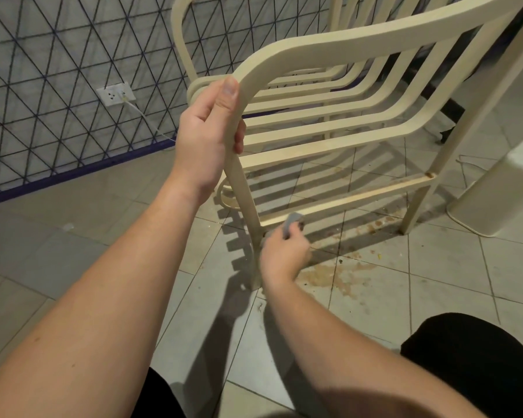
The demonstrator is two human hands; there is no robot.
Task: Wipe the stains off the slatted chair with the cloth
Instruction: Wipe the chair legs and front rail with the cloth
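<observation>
My two bare forearms are filling the near part of the view, with my dark-clothed knees under them. I am reaching my right hand [284,251] down to the low part of the slatted chair [329,122], and its fingers are curling around one grey cloth [291,225]. The cloth is pressing at the joint where the near leg meets the low crossbar [347,198]. My left hand [207,137] is gripping the upper bend of that same leg, thumb up along the frame, and is keeping the chair steady.

I judge that I am wiping the lower frame now. The crossbar is showing brownish marks along its length, so the next move probably is asking me to slide the cloth along it toward the far leg, with firm pressure.

I am counting one chair and one cloth, and several brown stains [335,276] are lying on the tiled floor [88,230] under it. Further away one wall socket [115,93] with one white cable is sitting on the patterned wall.
</observation>
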